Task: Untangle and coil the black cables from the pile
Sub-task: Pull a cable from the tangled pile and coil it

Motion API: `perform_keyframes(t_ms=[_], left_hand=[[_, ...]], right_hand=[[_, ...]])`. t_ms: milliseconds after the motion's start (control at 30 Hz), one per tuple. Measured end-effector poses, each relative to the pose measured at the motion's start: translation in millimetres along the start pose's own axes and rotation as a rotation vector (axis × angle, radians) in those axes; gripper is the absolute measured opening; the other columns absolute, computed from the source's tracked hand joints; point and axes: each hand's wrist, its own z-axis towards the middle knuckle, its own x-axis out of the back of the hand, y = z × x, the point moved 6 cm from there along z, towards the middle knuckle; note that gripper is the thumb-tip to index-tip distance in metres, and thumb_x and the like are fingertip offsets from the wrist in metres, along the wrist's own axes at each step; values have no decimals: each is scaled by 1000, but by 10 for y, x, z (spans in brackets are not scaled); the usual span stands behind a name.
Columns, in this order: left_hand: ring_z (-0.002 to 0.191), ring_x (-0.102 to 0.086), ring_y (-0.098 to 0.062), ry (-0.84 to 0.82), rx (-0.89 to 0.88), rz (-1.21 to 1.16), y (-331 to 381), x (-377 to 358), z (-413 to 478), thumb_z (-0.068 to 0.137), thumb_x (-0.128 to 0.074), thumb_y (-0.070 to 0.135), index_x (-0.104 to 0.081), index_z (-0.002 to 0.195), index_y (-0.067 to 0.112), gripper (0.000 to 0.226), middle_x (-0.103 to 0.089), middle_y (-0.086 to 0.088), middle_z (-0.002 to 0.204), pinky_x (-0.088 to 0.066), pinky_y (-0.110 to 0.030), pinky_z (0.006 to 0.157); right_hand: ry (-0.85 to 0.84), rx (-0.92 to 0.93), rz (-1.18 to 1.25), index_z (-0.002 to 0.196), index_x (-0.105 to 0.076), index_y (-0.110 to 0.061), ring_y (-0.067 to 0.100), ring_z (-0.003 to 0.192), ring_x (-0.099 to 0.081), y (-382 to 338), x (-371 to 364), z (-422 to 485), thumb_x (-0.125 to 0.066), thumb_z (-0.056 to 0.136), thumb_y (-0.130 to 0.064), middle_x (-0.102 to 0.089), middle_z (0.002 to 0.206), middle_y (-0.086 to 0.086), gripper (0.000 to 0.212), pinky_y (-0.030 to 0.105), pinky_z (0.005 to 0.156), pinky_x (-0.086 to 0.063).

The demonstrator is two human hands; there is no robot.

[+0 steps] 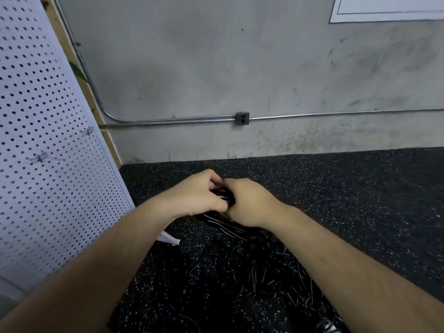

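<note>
A bundle of black cable is held between both hands above the dark speckled mat. My left hand grips the bundle from the left, fingers curled over its top. My right hand grips it from the right, knuckles toward me. Loops of the same cable trail down from the hands. A loose pile of tangled black cables lies on the mat below my forearms, hard to make out against the dark surface.
A white pegboard panel leans at the left, its lower corner near the mat. A grey concrete wall with a metal conduit and a junction box rises behind the mat. A white sheet hangs at the top right.
</note>
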Motion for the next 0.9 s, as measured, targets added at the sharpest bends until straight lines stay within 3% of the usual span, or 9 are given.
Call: perform_keyframes(t_ms=[100,200,267,367,433,533,700,833,900], left_hand=[[83,-66,-17,0,-53,296,-5,-128,6,80,-73,14,-52,107,21,35,-65,1,96,-54,-37,69],[80,-65,-16,209,-174,184,30,-88,49,86,-62,9,-57,98,21,18,-67,3,90,-53,-34,67],[87,-64,-13,343,-238,115,51,-15,60,86,-61,4,-64,107,21,27,-67,5,97,-52,-30,75],[92,-62,-5,453,-256,10,68,72,45,87,-61,0,-66,108,26,34,-66,12,100,-43,-9,75],[87,-62,-3,502,-256,-40,81,102,39,90,-61,3,-63,103,31,31,-66,12,95,-42,-8,68],[82,-64,-8,563,-249,-82,99,117,54,93,-62,6,-62,99,29,24,-68,6,91,-45,-16,65],[76,-62,-5,587,-242,-59,151,109,88,90,-65,5,-63,93,26,21,-67,7,84,-42,-10,61],[78,-64,-4,576,-253,-102,148,122,134,88,-68,3,-66,94,28,26,-69,6,87,-46,-13,62],[81,-60,3,579,-275,-82,153,122,143,87,-67,1,-66,91,29,28,-64,8,90,-43,-9,65]], right_hand=[[12,8,-103,115,-58,-20,31,95,-67,-27,-3,-2,-65,82,-18,-70,106,5,34,36,72,-51],[146,-19,-155,119,-54,-30,26,89,-66,41,109,-29,-60,84,-21,-70,101,-4,37,33,68,-44],[266,-40,-196,121,-53,-36,19,83,-63,126,236,-53,-59,86,-24,-67,93,-11,38,33,71,-42],[431,-215,-259,121,-58,-31,21,101,-62,354,376,-82,-64,85,-40,-68,97,-10,37,40,95,-40],[548,-344,-277,117,-64,-31,28,120,-51,470,431,-89,-64,78,-52,-65,116,-4,44,52,109,-33],[566,-434,-51,111,-66,-33,28,122,-44,558,414,-70,-67,76,-51,-49,127,-3,40,49,98,-45],[558,-405,423,102,-70,-29,16,89,-65,661,285,-7,-72,73,-32,-65,105,-1,29,31,76,-55],[543,-367,527,135,-57,-31,7,93,-60,684,348,13,-77,77,-20,-60,114,-3,63,17,81,-48],[494,-361,478,113,-69,-26,15,89,-67,675,351,5,-74,80,-19,-69,98,-4,34,22,74,-54]])
